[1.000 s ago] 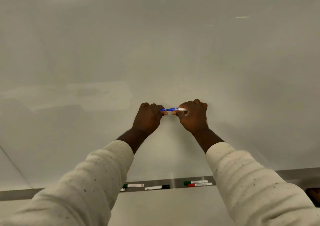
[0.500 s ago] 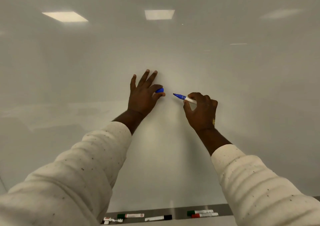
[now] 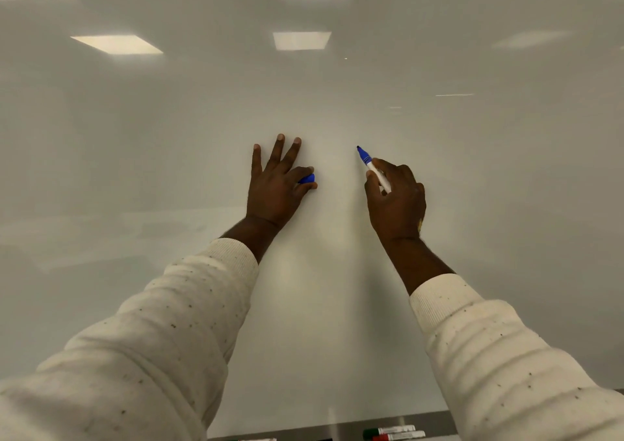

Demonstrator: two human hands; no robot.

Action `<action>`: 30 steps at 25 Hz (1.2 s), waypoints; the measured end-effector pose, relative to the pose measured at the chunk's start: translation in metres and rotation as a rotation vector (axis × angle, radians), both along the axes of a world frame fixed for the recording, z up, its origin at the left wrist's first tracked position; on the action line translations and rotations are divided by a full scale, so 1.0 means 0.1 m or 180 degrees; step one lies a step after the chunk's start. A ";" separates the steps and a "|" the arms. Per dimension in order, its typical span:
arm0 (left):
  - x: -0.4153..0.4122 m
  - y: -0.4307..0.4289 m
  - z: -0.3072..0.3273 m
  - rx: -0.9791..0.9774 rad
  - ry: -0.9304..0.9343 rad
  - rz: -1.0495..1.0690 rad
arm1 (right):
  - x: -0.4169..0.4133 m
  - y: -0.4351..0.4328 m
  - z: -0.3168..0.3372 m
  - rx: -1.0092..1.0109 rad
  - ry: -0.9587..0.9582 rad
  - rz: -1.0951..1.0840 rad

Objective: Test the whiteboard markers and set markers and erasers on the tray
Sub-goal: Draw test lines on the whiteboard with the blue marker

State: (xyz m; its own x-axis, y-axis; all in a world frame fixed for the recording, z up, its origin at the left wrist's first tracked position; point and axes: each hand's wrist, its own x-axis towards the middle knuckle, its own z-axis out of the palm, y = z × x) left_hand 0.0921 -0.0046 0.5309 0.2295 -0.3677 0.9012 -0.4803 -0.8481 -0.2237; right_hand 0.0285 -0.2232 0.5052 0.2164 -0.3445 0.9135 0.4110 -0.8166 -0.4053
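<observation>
**Uncapped blue marker raised to the whiteboard**

We see the blue marker, cap off, gripped in the right hand, whose fingers are clenched around the white barrel. Its dark tip points up and to the left, at or just off the whiteboard; we cannot tell whether it touches. To its left, apart from the marker, the left hand lies with three fingers spread flat against the board while its thumb and forefinger pinch the blue cap. No ink mark shows on the surface between the two hands.

Both arms reach forward in cream speckled sleeves. At the bottom edge of our view, the grey tray beneath the board carries a green-capped marker and, just beside it, a red-capped marker, lying parallel. Ceiling light panels reflect in the glossy upper part of the board.
</observation>
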 end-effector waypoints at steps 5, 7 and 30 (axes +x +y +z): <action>0.02 0.00 -0.02 -0.0037 0.0002 -0.0047 | 0.01 0.07 -0.03 -0.0216 0.0154 0.0077; 0.01 -0.01 -0.01 -0.0047 0.0041 -0.0019 | 0.00 0.11 -0.08 -0.0420 0.0176 0.0180; -0.28 0.01 -1.21 -0.0166 0.0791 -0.0219 | -0.25 -0.12 -1.21 -0.0955 0.0999 0.0600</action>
State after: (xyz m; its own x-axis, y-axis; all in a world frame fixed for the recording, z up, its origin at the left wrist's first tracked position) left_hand 0.0639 -0.0041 0.4100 0.4222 -0.3447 0.8384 -0.5719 -0.8189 -0.0486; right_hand 0.0033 -0.2349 0.3844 0.5313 -0.0035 0.8472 0.4587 -0.8395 -0.2912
